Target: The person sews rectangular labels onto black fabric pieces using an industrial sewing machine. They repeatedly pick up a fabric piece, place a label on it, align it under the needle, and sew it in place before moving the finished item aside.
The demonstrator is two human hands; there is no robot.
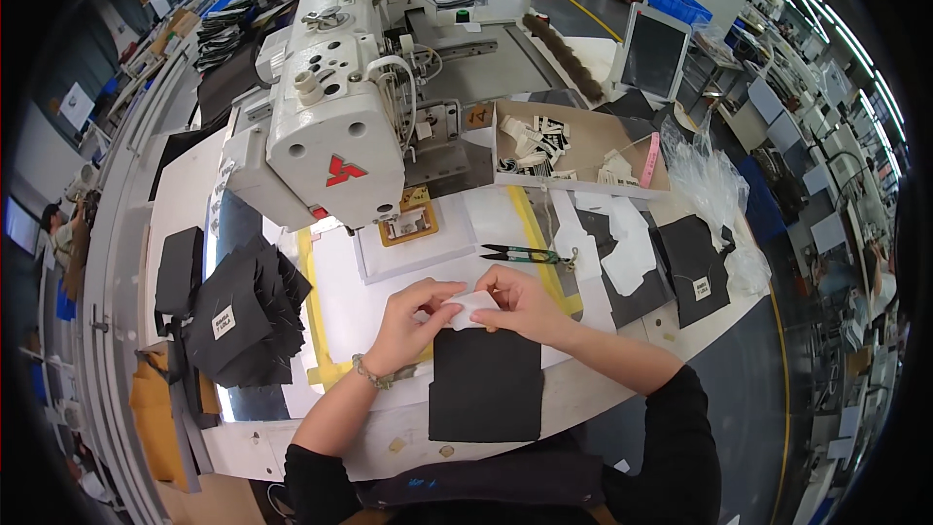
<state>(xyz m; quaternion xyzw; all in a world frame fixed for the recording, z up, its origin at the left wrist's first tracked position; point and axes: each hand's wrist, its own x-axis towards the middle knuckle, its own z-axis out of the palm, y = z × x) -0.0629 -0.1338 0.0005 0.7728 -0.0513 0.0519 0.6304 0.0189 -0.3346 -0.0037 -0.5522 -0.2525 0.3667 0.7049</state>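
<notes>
Between both hands is a small white piece (473,310), thin like paper or cloth; I cannot tell which. The fingers of my left hand (406,323) pinch its left side, while my right hand (525,305) grips its right edge between thumb and fingers. Just below them a black fabric panel (485,386) lies flat, its lower part near the table's front edge. Beyond the hands, dark green thread snips (525,254) rest on the white work surface. The sewing machine's head (335,136) stands over that surface, ahead and to the left.
Black fabric pieces with a label (238,316) are stacked at left. A cardboard box (573,185) holds loose labels and a pink tape measure (650,160). At right lie white cut pieces (630,248), a labelled black piece (688,267) and clear plastic bags (724,194).
</notes>
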